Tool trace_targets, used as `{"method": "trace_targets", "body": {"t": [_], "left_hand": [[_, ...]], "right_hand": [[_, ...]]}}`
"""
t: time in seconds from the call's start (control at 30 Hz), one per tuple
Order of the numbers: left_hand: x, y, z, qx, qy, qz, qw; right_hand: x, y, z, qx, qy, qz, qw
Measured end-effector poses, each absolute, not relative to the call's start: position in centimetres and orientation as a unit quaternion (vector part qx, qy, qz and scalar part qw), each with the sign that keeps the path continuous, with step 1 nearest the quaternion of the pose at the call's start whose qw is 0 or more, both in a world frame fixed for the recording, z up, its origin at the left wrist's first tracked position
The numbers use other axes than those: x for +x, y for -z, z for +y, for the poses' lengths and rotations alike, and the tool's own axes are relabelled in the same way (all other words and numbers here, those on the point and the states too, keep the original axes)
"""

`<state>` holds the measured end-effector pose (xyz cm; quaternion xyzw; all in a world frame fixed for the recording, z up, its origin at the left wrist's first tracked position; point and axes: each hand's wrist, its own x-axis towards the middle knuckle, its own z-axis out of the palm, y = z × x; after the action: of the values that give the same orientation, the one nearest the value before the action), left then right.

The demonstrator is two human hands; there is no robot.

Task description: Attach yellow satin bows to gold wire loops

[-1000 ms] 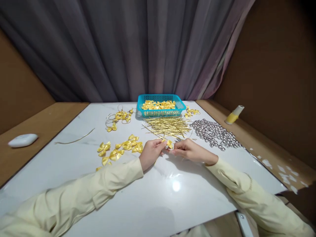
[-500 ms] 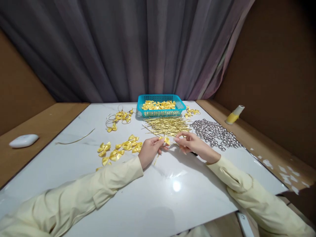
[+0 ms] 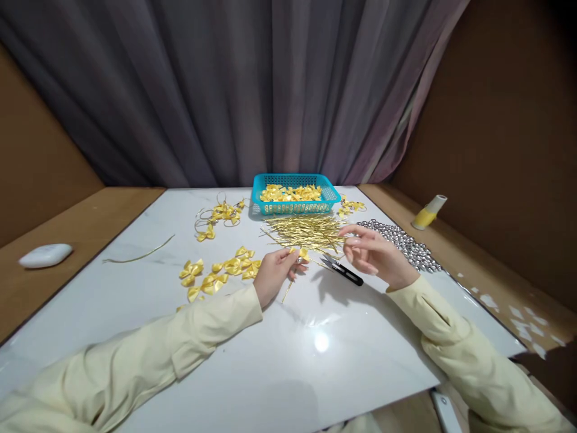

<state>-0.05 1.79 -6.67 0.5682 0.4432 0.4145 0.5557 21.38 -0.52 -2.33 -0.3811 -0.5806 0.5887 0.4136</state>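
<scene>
My left hand (image 3: 279, 272) pinches a yellow ribbon bow (image 3: 303, 255) over the middle of the white table. A small silver bell or bead (image 3: 299, 260) sits against the bow, and a gold tie (image 3: 286, 291) sticks out below the fingers. My right hand (image 3: 372, 252) hovers to the right with its fingers apart and nothing visible in them. Black thread snips (image 3: 345, 273) lie on the table just left of and below that hand. Behind both hands is a pile of gold ties (image 3: 304, 231). Silver beads (image 3: 412, 246) are heaped beyond my right hand, which partly hides them.
A blue basket (image 3: 297, 208) of yellow bows stands at the back. Loose bows (image 3: 234, 265) lie to the left, with bows on looped ties (image 3: 225, 211) behind them. One gold tie (image 3: 139, 255), a white mouse-like object (image 3: 45, 256) and a yellow-white bottle (image 3: 429, 213) are farther out.
My right hand has moved right, away from the bow, and its fingers have spread, uncovering the snips. My left hand keeps holding the bow in nearly the same place.
</scene>
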Motion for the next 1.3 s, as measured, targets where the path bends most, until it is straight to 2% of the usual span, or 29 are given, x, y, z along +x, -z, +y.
{"method": "trace_targets", "body": {"t": [0.1,0.2,0.47,0.67,0.77,0.9,1.07,1.2,1.3], "left_hand": [[-0.1,6.8,1.7,0.572,-0.412,0.438,0.557],[-0.1,6.9,1.8,0.575,-0.414,0.433,0.557],[-0.1,6.7,1.7,0.572,-0.424,0.441,0.546],[-0.2,6.5,1.7,0.548,-0.440,0.445,0.554],[-0.1,6.5,1.8,0.539,-0.449,0.448,0.555],[-0.1,5.9,1.3,0.551,-0.447,0.453,0.539],[-1.3,4.0,-1.8,0.640,-0.357,0.455,0.506],[-2.9,3.4,-3.8,0.677,-0.249,0.452,0.525],[-3.3,3.9,-3.6,0.654,-0.242,0.453,0.556]], "right_hand": [[22.3,2.1,-0.5,-0.393,-0.575,-0.573,0.432],[23.0,2.2,-0.6,-0.356,-0.612,-0.575,0.409],[23.4,2.1,-0.5,-0.333,-0.700,-0.607,0.176],[23.3,2.4,0.0,-0.343,-0.681,-0.636,0.120],[23.2,2.7,0.4,-0.367,-0.663,-0.639,0.130],[23.0,3.2,1.0,-0.434,-0.615,-0.622,0.217],[23.3,3.0,1.4,-0.536,-0.505,-0.610,0.292],[23.6,2.3,2.2,-0.570,-0.357,-0.669,0.316],[22.5,2.2,3.8,-0.526,-0.239,-0.759,0.299]]}}
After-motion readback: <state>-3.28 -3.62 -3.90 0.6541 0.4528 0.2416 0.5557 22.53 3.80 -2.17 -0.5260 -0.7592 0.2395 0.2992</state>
